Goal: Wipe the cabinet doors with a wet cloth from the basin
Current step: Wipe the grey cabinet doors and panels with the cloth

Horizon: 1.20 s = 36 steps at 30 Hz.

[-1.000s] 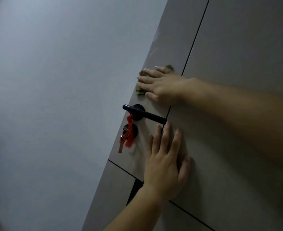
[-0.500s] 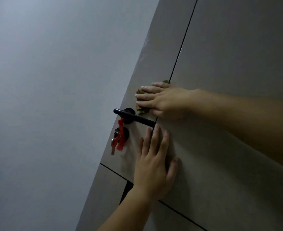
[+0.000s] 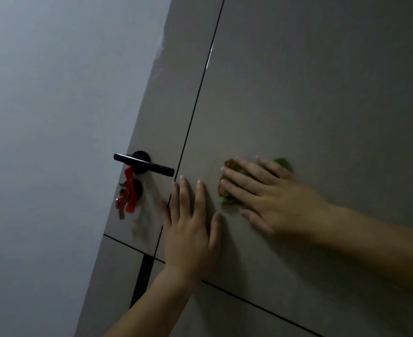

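Note:
Two tall grey-brown cabinet doors fill the view: a narrow left door and a wide right door, split by a thin dark gap. My right hand lies flat with straight fingers on the right door and presses a small green and reddish cloth against it; most of the cloth is hidden under the hand. My left hand rests flat with spread fingers on the right door, just left of the cloth and beside the gap.
A black lever handle sticks out from the left door, with keys and a red tag hanging from the lock below it. A pale grey wall lies to the left. Lower door panels start below a horizontal gap.
My right hand has slid the cloth down and to the right, off the narrow left door, across the gap and onto the wide right door. My left hand stays flat in place.

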### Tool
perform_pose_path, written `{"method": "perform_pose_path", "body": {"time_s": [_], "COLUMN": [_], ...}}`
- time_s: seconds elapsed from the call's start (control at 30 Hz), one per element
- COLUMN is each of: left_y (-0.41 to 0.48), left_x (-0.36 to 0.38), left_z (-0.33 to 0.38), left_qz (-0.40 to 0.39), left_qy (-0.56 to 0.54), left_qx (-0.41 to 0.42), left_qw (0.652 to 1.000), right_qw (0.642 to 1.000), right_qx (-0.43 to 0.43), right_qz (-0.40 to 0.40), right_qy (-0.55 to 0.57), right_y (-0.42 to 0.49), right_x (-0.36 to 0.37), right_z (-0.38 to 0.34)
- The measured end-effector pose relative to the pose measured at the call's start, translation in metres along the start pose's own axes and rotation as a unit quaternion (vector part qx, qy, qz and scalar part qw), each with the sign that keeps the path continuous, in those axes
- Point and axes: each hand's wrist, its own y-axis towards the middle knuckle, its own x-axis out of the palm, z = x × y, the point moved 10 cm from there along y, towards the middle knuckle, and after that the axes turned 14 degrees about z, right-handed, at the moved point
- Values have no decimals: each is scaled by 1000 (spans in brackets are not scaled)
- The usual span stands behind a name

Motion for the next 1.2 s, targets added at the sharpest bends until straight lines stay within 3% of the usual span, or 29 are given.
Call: {"method": "perform_pose_path", "body": {"time_s": [0.07, 0.2, 0.27, 0.4, 0.47, 0.53, 0.67, 0.73, 0.8, 0.87, 1.0, 1.07, 1.13, 1.2], "left_y": [-1, -13, -24, -38, -42, -42, -37, -35, -35, -36, -34, -33, -34, -35], "left_x": [-1, -4, -6, -9, -10, -9, -3, 0, 1, 4, 9, 9, 9, 10], "left_z": [-3, -8, -8, -11, -10, -6, 20, 38, 55, 75, 103, 113, 119, 122], "left_qz": [-1, -15, -14, 3, 3, -4, -21, -27, -30, -34, -44, -41, -36, -32], "left_qy": [-16, -12, -14, -16, -11, -6, -13, -16, -18, -15, -8, -9, -10, -12], "left_qx": [-8, -28, -32, -27, -17, -4, 27, 41, 58, 91, 119, 127, 133, 130], "left_qw": [1000, 999, 999, 1000, 1000, 1000, 999, 999, 998, 995, 992, 991, 990, 991], "right_qw": [1000, 989, 993, 999, 998, 1000, 983, 984, 994, 996, 952, 931, 940, 967], "right_qx": [18, 147, 113, -34, -53, -14, 167, 159, 95, 81, 288, 350, 322, 240], "right_qz": [8, -3, -9, -15, -36, 3, 62, 72, 51, 38, 80, 86, 80, 58], "right_qy": [-10, -13, -8, -21, -15, -12, -42, -42, -32, -30, -59, -67, -77, -60], "right_y": [12, 70, 89, 63, 37, 25, -10, -43, -80, -105, -115, -118, -120, -126], "right_x": [-7, -13, -8, 14, 19, 8, -27, -27, -16, -17, -51, -60, -54, -40], "right_z": [18, 69, 47, -25, -28, 0, 60, 33, -7, -7, 93, 117, 96, 53]}}
